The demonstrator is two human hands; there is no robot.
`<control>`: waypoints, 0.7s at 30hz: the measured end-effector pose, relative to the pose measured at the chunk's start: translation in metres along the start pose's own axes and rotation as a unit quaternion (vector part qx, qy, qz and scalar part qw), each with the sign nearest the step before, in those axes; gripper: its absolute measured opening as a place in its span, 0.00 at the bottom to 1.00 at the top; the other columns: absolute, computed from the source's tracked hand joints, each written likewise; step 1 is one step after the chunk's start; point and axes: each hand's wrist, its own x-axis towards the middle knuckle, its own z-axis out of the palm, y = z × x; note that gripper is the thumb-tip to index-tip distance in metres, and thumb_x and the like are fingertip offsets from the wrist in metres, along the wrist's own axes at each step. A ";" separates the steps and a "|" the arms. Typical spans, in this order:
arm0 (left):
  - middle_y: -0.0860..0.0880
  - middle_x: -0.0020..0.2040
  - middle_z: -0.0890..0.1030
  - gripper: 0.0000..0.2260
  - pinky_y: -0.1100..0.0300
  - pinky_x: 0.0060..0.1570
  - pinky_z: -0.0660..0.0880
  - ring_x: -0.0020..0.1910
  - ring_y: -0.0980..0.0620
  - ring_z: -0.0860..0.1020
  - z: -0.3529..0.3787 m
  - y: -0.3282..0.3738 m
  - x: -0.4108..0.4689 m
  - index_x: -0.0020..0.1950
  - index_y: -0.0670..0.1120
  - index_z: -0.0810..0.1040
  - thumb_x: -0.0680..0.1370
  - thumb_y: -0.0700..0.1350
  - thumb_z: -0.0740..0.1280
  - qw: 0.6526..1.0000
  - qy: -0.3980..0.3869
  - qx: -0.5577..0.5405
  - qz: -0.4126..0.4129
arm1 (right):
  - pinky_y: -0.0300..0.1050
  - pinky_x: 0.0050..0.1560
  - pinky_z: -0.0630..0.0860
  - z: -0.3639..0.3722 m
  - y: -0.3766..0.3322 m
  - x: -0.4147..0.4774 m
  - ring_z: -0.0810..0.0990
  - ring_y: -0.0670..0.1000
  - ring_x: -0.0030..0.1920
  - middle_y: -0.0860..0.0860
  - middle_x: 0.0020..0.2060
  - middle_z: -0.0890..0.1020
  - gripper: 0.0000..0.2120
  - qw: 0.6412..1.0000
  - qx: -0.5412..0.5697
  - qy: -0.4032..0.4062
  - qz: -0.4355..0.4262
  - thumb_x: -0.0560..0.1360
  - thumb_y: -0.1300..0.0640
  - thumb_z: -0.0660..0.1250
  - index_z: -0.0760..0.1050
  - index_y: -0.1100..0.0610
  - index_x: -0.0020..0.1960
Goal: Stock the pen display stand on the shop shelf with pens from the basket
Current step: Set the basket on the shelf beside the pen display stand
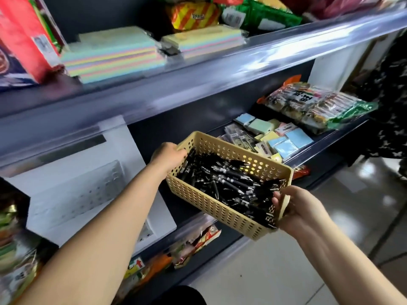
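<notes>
Basket (pixel 209 205) of black pens (pixel 226 183) mid-frame, long axis upper left to lower right; left hand (pixel 169 156) grips its far end, right hand (pixel 301 208) its near end. White display stand (pixel 77 194) sits at frame left, nearer the left hand

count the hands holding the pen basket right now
2. The left hand grips the basket at its far left corner, fingers over the rim. The right hand grips the near right end, beside the pens.
</notes>
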 end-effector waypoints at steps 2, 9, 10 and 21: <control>0.45 0.34 0.76 0.10 0.59 0.34 0.67 0.37 0.43 0.77 -0.006 -0.001 0.006 0.38 0.43 0.76 0.71 0.50 0.64 1.000 0.001 0.015 -0.005 | 0.39 0.33 0.74 0.004 0.004 -0.009 0.74 0.46 0.27 0.52 0.31 0.73 0.05 0.999 -0.037 -0.016 0.003 0.74 0.64 0.60 0.72 0.59 0.48; 0.48 0.32 0.72 0.09 0.61 0.30 0.63 0.30 0.49 0.71 -0.021 -0.008 0.038 0.44 0.43 0.78 0.75 0.48 0.63 0.998 0.000 0.059 -0.006 | 0.52 0.51 0.69 0.013 0.024 0.001 0.71 0.50 0.56 0.50 0.49 0.75 0.09 0.985 -0.157 0.008 -0.075 0.72 0.64 0.67 0.74 0.56 0.50; 0.48 0.32 0.72 0.09 0.62 0.28 0.63 0.30 0.50 0.71 -0.020 -0.009 0.043 0.45 0.43 0.78 0.76 0.48 0.63 0.998 0.001 0.063 -0.004 | 0.52 0.52 0.71 0.014 0.025 0.002 0.72 0.50 0.58 0.51 0.52 0.77 0.08 0.982 -0.167 0.006 -0.085 0.72 0.64 0.67 0.75 0.57 0.50; 0.39 0.56 0.78 0.20 0.52 0.46 0.76 0.52 0.41 0.78 -0.010 -0.009 0.059 0.60 0.39 0.74 0.75 0.51 0.63 0.986 -0.004 0.166 -0.002 | 0.50 0.45 0.80 0.028 0.042 0.011 0.81 0.58 0.51 0.59 0.48 0.81 0.05 0.949 -0.263 0.005 -0.173 0.73 0.64 0.67 0.75 0.62 0.49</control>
